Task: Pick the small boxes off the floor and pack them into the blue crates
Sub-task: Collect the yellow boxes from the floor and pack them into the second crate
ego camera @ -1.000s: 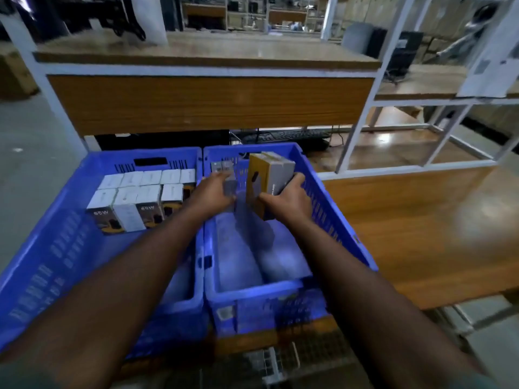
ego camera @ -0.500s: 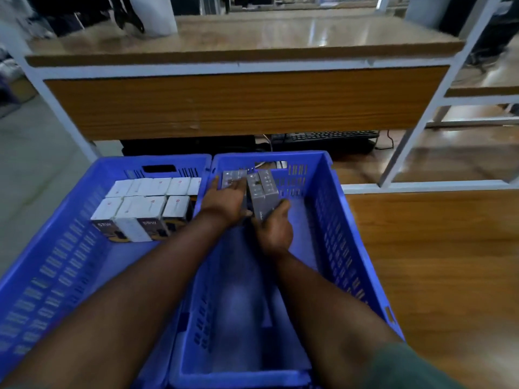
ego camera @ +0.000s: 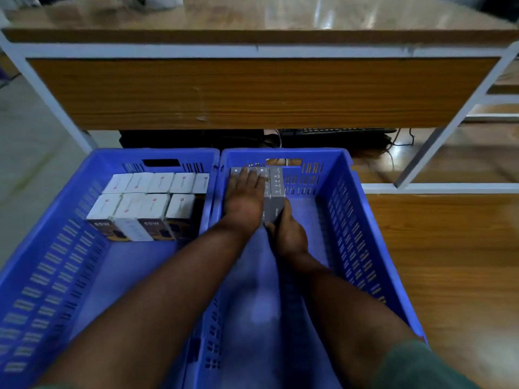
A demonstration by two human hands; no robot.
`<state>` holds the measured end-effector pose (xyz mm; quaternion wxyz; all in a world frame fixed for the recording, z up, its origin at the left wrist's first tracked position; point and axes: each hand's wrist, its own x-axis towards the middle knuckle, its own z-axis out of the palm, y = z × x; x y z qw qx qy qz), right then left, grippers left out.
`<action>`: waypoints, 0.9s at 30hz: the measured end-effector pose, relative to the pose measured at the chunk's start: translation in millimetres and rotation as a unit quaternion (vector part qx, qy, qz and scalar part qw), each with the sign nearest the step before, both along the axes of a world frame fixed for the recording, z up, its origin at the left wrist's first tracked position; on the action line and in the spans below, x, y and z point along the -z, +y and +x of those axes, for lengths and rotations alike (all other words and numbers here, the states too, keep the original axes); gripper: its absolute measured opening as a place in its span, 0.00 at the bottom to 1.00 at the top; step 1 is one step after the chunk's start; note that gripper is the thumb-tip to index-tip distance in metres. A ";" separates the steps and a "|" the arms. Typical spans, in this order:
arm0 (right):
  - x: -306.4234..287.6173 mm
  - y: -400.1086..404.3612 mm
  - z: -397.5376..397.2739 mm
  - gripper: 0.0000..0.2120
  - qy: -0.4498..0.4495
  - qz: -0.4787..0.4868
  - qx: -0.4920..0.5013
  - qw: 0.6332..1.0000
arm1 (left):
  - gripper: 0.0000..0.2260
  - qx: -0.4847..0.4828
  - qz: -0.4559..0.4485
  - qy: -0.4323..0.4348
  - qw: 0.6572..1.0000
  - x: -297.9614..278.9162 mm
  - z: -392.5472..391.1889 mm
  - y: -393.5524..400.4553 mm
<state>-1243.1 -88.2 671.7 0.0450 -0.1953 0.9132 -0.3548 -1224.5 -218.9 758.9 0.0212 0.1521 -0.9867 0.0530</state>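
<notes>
Below, we see two blue crates side by side in front of a wooden desk (ego camera: 252, 91) with a white frame. Our left hand (ego camera: 245, 196) reaches into the right crate (ego camera: 362, 234) and lies flat, fingers straight, on top of the grey boxes (ego camera: 247, 172) standing against that crate's far wall in its far left corner. Our right hand (ego camera: 288, 234) is curled round the near lower end of one more grey box (ego camera: 274, 192), thumb on the right face and fingers underneath, and holds it upright just beside the boxes under the left hand, touching them on their right side. We cannot tell whether this box already rests on the crate floor.

The left crate (ego camera: 56, 248) carries two rows of white-topped boxes (ego camera: 146, 197) packed against its far wall, five in the far row and four in the near one; the dark front faces of two of the near boxes bear a "65W" print. The near half of each crate shows bare blue floor, partly crossed by our forearms.

Beyond the crates, under the desk, a black keyboard (ego camera: 334, 131) and some cables lie on a lower wooden shelf (ego camera: 449, 161). A green sleeve (ego camera: 421, 366) shows at the lower right edge.
</notes>
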 end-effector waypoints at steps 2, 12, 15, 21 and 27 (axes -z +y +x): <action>-1.8 -1.4 -4.1 0.31 -0.011 -0.016 0.000 1.000 | 0.29 -0.012 0.054 -0.010 0.998 6.3 -6.1 -1.3; -3.4 10.2 -8.0 0.36 -0.060 -0.027 -0.022 0.998 | 0.43 -0.017 0.087 -0.024 0.996 14.3 -10.4 1.9; -4.4 9.0 -10.2 0.35 -0.041 0.009 -0.014 0.999 | 0.41 -0.014 0.089 -0.025 0.996 12.1 -11.9 2.0; -8.8 6.1 -11.3 0.33 -0.030 0.013 0.005 0.999 | 0.38 -0.018 0.096 -0.021 0.995 13.4 -13.7 2.1; -17.3 14.7 -4.8 0.24 -0.092 -0.109 -0.038 0.989 | 0.40 -0.011 0.105 -0.023 0.994 12.6 -10.2 -0.6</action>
